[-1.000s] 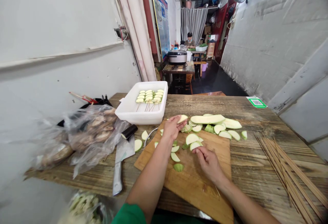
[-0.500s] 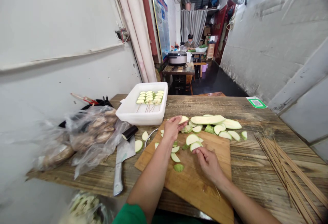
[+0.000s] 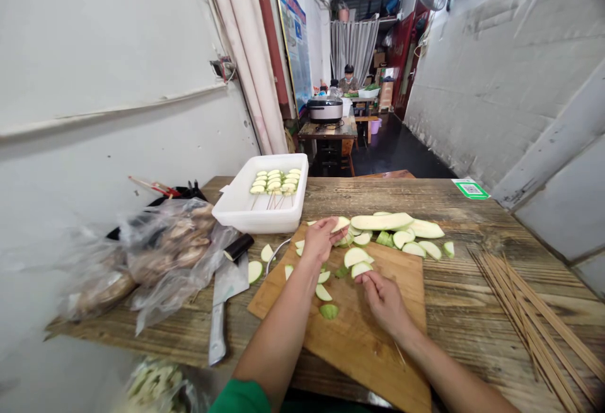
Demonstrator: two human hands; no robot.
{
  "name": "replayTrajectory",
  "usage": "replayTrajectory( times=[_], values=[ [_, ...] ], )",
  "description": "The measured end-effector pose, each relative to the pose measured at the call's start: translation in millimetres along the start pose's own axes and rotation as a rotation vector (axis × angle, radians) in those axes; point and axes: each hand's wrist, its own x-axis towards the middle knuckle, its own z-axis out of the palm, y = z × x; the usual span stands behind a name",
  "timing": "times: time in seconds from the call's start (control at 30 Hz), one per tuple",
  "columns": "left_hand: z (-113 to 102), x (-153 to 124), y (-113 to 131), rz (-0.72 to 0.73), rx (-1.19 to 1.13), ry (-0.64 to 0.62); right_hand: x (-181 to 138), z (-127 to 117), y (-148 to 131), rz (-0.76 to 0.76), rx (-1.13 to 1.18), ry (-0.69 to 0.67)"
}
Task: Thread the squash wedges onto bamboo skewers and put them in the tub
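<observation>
Left hand up by board's far edge, fingers gripping pale slice. Right hand lower, over chopping board, fingers pinched at green-rimmed slice, thin stick poking out beneath wrist. White tray beyond on worktop, skewered slices inside.

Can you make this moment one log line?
left hand: holds zucchini slice | right hand: pinches another slice | cleaver: on table | white tray: holds skewered slices
</observation>
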Motion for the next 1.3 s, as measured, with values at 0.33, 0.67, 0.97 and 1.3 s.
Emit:
replayTrajectory(
  times=[0.33, 0.67, 0.97, 1.3],
  values=[
    [3.7, -3.4, -1.1, -0.053, -0.010, -0.021, 0.1, 0.6, 2.8, -0.012, -0.029, 0.018],
    [8.8, -9.1, -3.5, -0.055, -0.013, -0.037, 0.8, 0.9, 0.9, -0.030, -0.023, 0.045],
    [10.4, -11.8, -7.0, -0.063, -0.001, -0.064, -0.1, 0.4, -0.1, -0.016, -0.010, 0.058],
    [26.6, -23.5, -9.8, -0.086, -0.032, -0.085, 5.4, 0.3, 5.8, 0.015, 0.028, 0.098]
  ],
)
